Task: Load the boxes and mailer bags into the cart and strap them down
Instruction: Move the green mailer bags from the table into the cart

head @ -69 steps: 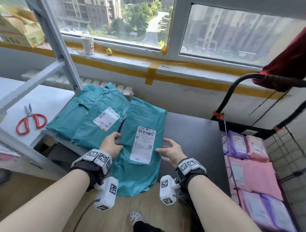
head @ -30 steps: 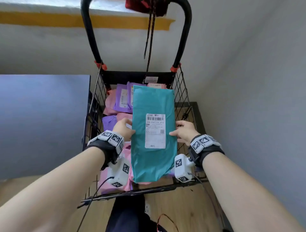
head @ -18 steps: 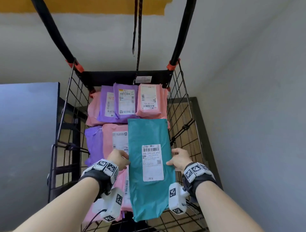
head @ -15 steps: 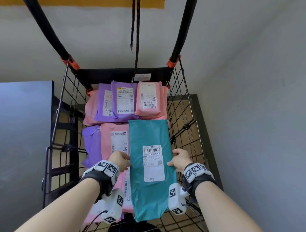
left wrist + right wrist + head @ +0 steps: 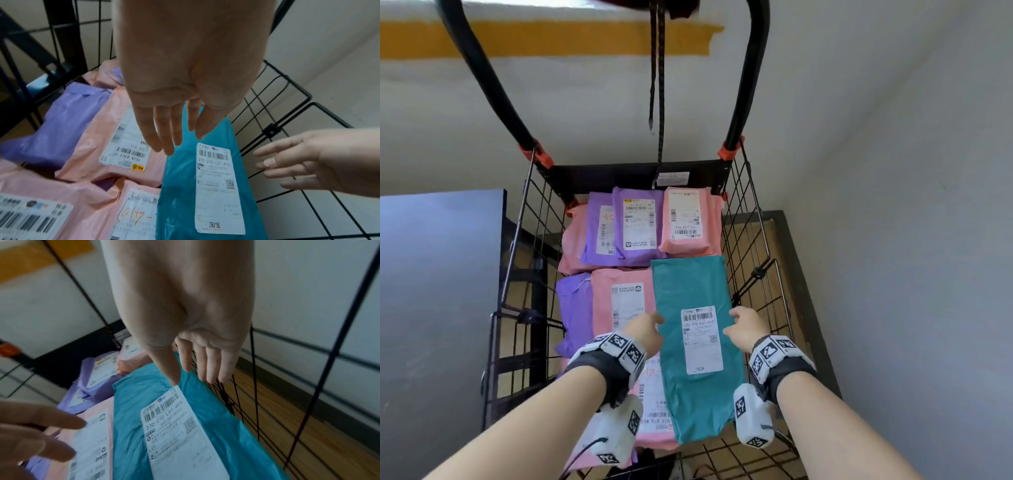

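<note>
The teal mailer (image 5: 697, 346), a long flat pouch of smooth, slightly crinkled plastic with a white printed label (image 5: 702, 340), lies in the cart (image 5: 751, 260) along its right wire wall, on top of the pink mailers (image 5: 625, 305). Both hands are released: the left hand (image 5: 645, 330) hovers at the pouch's left edge and the right hand (image 5: 746, 327) at its right edge, fingers straight and loosely spread, grasping nothing. The cart is a black wire grid with a solid black end panel, orange clips and a curved black handle (image 5: 482, 75). Soft, puffy purple mailers (image 5: 635, 226) and another pink one sit in a row at the far end, labels up. A thin dark strap (image 5: 660, 85) hangs from the handle down to the panel. A dark surface (image 5: 438, 291) stands just left of the cart; grey wall closes in on the right.
</note>
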The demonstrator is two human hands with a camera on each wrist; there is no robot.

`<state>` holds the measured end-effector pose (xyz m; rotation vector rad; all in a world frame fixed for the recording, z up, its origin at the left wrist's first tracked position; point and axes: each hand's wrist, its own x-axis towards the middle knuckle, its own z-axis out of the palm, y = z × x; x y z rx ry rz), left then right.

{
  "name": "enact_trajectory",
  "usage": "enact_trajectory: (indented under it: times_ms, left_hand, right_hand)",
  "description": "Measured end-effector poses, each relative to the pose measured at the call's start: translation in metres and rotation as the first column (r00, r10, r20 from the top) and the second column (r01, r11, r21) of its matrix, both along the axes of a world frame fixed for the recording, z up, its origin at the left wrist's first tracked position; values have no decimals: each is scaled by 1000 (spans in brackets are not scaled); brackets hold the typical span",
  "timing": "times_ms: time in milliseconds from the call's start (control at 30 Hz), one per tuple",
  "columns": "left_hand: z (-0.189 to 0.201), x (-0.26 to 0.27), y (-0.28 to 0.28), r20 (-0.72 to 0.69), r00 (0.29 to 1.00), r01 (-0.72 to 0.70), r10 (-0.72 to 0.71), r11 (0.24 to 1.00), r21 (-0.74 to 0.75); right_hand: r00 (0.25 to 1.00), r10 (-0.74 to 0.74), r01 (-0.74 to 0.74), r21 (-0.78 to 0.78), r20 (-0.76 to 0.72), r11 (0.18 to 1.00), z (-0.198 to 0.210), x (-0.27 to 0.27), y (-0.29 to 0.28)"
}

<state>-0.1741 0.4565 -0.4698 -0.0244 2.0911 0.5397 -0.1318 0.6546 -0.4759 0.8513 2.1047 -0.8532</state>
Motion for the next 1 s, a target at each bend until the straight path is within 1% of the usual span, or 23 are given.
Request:
enact_trajectory:
  times_ms: [167, 300, 433, 567, 667, 833, 1000]
  left_hand:
    - [48, 17, -7, -171, 976, 119, -133, 989, -89]
    - [90, 43, -27, -290, 944, 116, -156, 982, -151]
    - [139, 81, -59, -418, 906, 14, -73, 990, -143]
    - [180, 124, -105, -476, 879, -85, -6, 982, -169]
    - [204, 148, -148, -503, 863, -165, 45, 966, -197]
    - [237, 176, -225, -544, 831, -290, 113, 924, -250]
    - [258, 195, -323, -583, 798, -374, 153, 885, -279]
  right_hand:
    - [970, 227, -219, 96, -91, 971, 55, -2, -11]
    - [902, 391, -362, 172, -184, 916, 101, 9, -33]
    - [789, 571, -520, 248, -227, 817, 142, 30, -65]
    - [676, 684, -623, 284, -274, 729, 177, 46, -112]
    - [579, 764, -695, 317, -285, 645, 198, 53, -156]
    - [437, 845, -761, 374, -308, 530, 222, 60, -246]
    - [361, 872, -795, 379, -330, 473, 240, 65, -352]
